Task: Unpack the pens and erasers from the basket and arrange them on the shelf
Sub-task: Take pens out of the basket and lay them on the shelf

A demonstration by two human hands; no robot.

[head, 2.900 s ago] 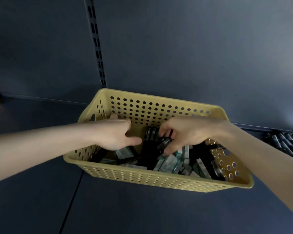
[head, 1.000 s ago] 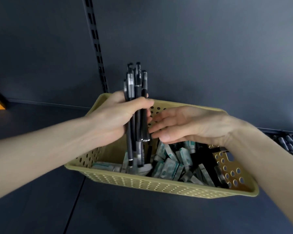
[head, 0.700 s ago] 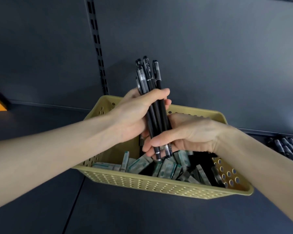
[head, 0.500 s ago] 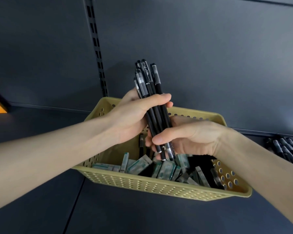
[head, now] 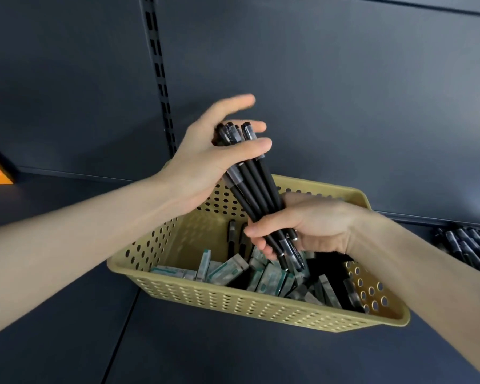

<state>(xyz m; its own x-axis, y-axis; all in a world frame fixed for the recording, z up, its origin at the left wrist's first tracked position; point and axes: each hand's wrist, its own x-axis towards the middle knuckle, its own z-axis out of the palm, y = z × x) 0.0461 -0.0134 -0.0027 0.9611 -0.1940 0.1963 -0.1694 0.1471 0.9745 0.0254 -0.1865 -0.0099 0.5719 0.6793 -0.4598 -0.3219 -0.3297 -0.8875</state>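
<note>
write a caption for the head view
The left hand and right hand grip a bundle of black pens over the yellow basket of erasers.

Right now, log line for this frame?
left hand: grips pens | right hand: grips pens | pens: tilted over basket | erasers: in basket

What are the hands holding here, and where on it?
A bundle of pens: the left hand grips the top end, the right hand the bottom end.
</note>
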